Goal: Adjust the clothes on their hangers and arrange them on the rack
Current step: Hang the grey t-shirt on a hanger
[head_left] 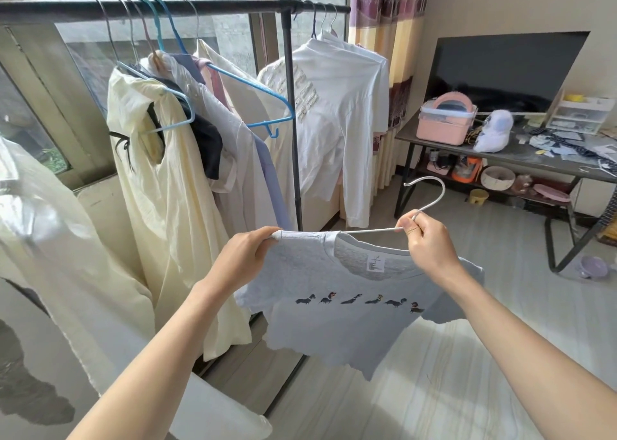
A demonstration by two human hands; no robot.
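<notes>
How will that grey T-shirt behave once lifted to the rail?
Probably floppy: the grey T-shirt sags from the thin white hanger. Likely light. It may slip, since only the left hand holds its shoulder.

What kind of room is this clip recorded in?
Probably a home living room or bedroom: a black metal clothes rack by a large window, a dark flat-screen television, and a cluttered dark side table.

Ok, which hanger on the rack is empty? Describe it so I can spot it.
Follow the black rack bar to the clothes left of its upright post. The bright blue hanger juts out toward the post. Unlike its neighbours, it carries no garment and its whole frame shows.
</notes>
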